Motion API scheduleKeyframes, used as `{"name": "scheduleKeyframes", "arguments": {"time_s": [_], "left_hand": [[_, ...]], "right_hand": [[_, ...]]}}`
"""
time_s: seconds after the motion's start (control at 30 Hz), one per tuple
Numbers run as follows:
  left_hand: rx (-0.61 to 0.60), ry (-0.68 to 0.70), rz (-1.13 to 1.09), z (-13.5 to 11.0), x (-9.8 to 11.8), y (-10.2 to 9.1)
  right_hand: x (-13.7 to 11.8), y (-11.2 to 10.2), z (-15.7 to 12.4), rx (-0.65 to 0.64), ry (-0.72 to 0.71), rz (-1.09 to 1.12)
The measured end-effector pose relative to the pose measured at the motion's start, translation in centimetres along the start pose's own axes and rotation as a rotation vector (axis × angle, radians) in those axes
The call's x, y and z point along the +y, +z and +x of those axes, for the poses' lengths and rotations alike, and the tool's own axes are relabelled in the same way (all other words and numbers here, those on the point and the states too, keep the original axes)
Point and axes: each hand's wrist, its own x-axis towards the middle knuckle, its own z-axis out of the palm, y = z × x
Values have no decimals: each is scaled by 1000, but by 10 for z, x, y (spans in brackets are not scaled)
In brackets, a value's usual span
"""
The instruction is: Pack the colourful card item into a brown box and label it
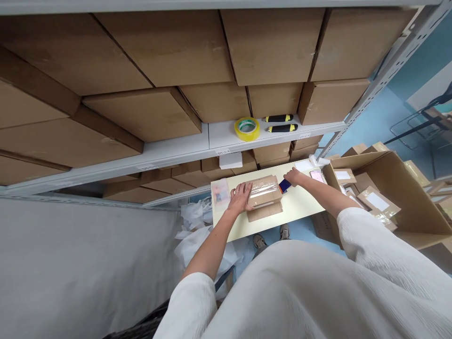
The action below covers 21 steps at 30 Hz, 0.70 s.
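Firmly, our right grip closed around a dark blue object [284,186] at the right end of a taped carton [264,189], the right hand [293,177] bent at the wrist, the forearm slanting in from the right. Our left hand [240,197] held the carton by its left end, fingers partly spread over the top, the arm reaching nearly straight. The carton sat on flat cardboard [264,213] upon a pale yellow surface [303,206], where a phone [317,176] lay beyond our right wrist. To the right, an open box [420,193] held small parcels [377,200]. Above, we had a shelf [219,136] bearing a tape roll [247,129], two cutters [279,118] and brown boxes [275,47]. White plastic [201,212] bunched by the surface's left end, over a blue floor [330,232].
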Motion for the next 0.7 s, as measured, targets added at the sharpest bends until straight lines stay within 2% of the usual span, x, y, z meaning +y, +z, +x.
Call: {"name": "scheduleKeyframes", "arguments": {"time_s": [0.07,0.17,0.27,0.33,0.4,0.57,0.7], "left_hand": [[2,-10,-6,-1,-1,2],[13,-14,-12,-3,-2,5],[18,-10,-19,-3,-2,5],[17,-10,-19,-4,-2,4],[13,-9,-16,-4,-2,3],[-2,-15,-1,-4,-2,3],[0,-19,5,-4,-2,5]], "right_hand": [[5,8,-5,-44,23,49],[29,18,-20,-125,141,244],[51,33,-40,-89,328,492],[53,46,-51,-56,377,536],[45,62,-59,-23,400,546],[3,98,-66,127,421,497],[-20,114,-68,130,453,450]]}}
